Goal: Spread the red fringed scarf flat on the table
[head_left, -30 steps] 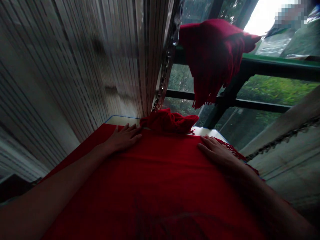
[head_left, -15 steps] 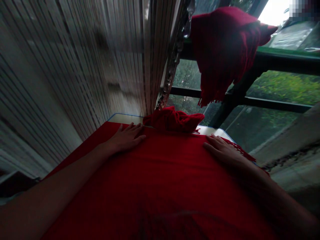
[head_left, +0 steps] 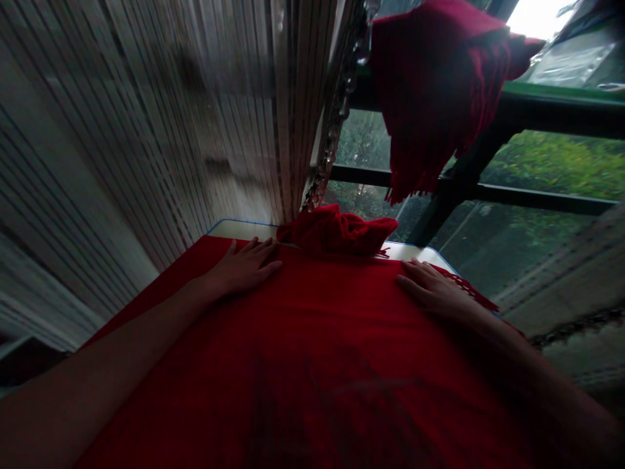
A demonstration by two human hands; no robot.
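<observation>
A large red fringed cloth, like a scarf or shawl [head_left: 322, 326], lies spread over a table with a white, blue-edged top [head_left: 239, 228]. My left hand [head_left: 244, 267] rests flat on the cloth near its far left part, fingers spread. On the far right, my right hand [head_left: 432, 283] also lies flat on it, close to the fringe along the right edge. Between the hands, at the table's far end, sits a crumpled red cloth [head_left: 339, 231] with a bit of fringe showing. Neither hand grips anything.
A pale string curtain [head_left: 146, 117] hangs along the left, with a strand of clear beads [head_left: 332, 140] at its edge. Another red fringed cloth [head_left: 434, 91] drapes over a dark green window rail [head_left: 551, 114]. Light fabric [head_left: 571, 280] hangs at the right.
The view has shifted very slightly. Both hands stay flat in about the same places on the red cloth, and the crumpled cloth has not moved.
</observation>
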